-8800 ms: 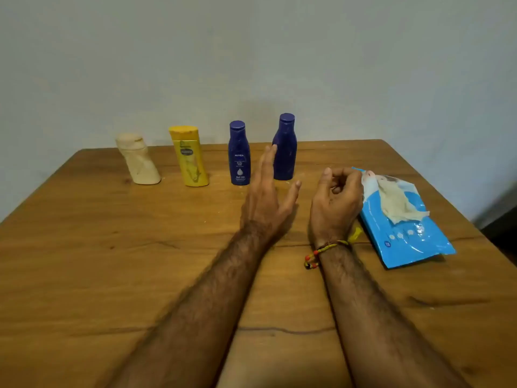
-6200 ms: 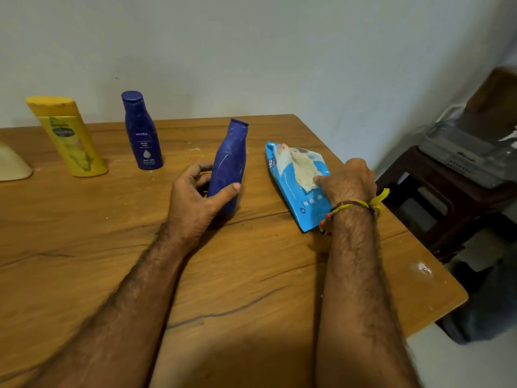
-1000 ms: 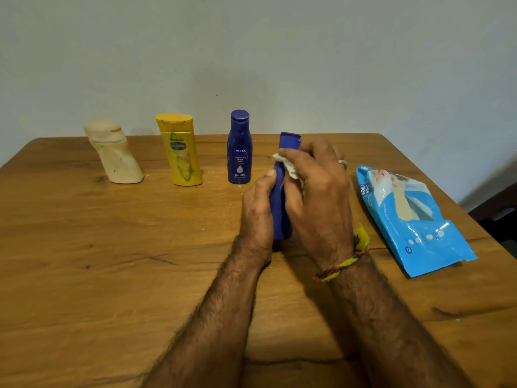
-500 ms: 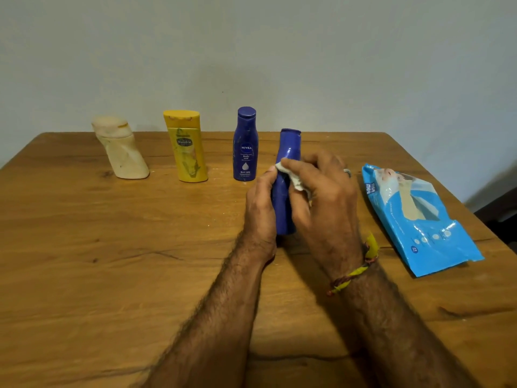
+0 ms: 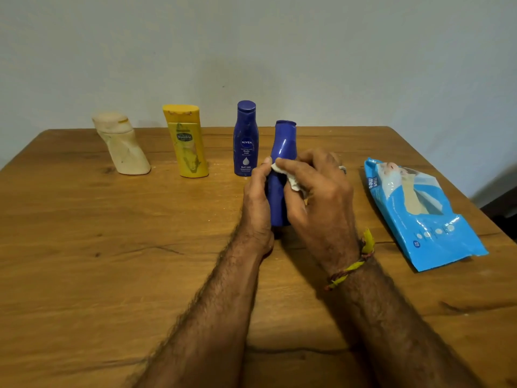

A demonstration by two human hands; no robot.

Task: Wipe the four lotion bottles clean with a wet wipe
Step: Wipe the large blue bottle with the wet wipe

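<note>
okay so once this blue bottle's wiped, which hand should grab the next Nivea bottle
Probably the left hand: it is nearer the Nivea bottle and only steadies the blue bottle. The right hand holds the wet wipe.

Lighting dim and even, warm cast. Soft shadows lie beneath both forearms on the tabletop (image 5: 84, 247). Small glare on the held blue bottle (image 5: 284, 144) and wipes packet (image 5: 436, 228). Edges bow from wide-angle distortion; overall slightly soft.

We look from our head, forward and down, close over both hands (image 5: 291, 197), the pale wall (image 5: 251, 51) beyond them.
</note>
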